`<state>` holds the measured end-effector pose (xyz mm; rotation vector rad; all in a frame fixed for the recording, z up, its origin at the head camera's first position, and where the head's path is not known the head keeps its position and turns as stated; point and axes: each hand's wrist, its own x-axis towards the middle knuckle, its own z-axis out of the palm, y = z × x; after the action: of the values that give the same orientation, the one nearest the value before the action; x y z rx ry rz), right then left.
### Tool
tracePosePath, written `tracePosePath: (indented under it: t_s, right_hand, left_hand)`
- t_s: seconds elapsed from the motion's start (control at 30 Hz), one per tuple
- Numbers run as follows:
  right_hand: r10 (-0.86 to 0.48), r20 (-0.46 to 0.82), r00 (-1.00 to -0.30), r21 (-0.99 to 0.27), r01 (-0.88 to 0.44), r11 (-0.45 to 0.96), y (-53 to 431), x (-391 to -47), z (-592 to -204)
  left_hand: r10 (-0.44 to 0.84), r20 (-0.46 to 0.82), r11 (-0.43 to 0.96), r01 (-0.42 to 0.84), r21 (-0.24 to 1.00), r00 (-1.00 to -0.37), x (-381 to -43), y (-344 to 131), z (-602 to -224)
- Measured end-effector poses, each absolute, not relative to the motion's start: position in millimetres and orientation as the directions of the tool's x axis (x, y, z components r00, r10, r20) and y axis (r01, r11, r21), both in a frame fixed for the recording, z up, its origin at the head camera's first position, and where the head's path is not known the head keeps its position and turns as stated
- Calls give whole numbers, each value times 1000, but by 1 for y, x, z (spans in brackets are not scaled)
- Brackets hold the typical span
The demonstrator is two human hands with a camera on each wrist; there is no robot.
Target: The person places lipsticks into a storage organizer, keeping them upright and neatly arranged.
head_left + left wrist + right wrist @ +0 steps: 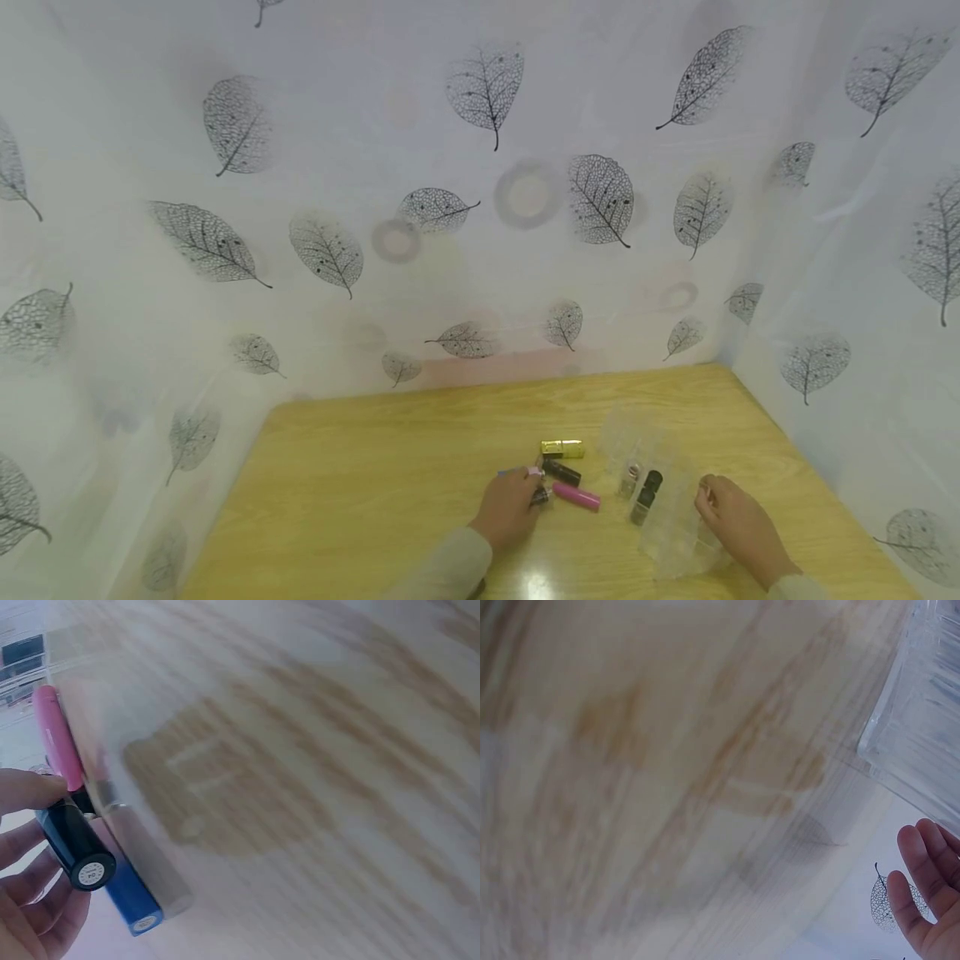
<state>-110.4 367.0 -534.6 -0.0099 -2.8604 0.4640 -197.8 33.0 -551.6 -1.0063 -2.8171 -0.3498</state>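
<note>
My left hand (508, 507) pinches a dark lipstick tube (73, 841) between thumb and fingers, its round labelled end turned to the left wrist camera. Right beside it lies a blue and pink tube (135, 901). A bright pink tube (577, 497), a black tube (562, 472) and a shiny gold tube (562, 449) lie just beyond the hand. My right hand (738, 521) is at the right side of a clear plastic organizer (663, 542), fingers loosely bent. In the right wrist view its fingertips are close to the organizer's edge, with nothing held.
Inside the organizer stand a black tube (645, 500) and a silver-topped tube (630, 480). The wooden table (360, 483) is enclosed at the back and sides by pale leaf-print sheeting (465, 283).
</note>
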Motion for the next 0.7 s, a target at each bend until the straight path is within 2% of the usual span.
tracePosePath:
  t_s: [0.27,0.7]
  right_hand:
    - [58,219,-974,-329,-18,944,368,-112,-535]
    - [63,209,-976,-324,-9,946,368,-112,-535]
  left_hand:
    - [562,285,726,628,280,-776,-195,43,-536]
    - [459,447,679,628,381,-768,-190,57,-518]
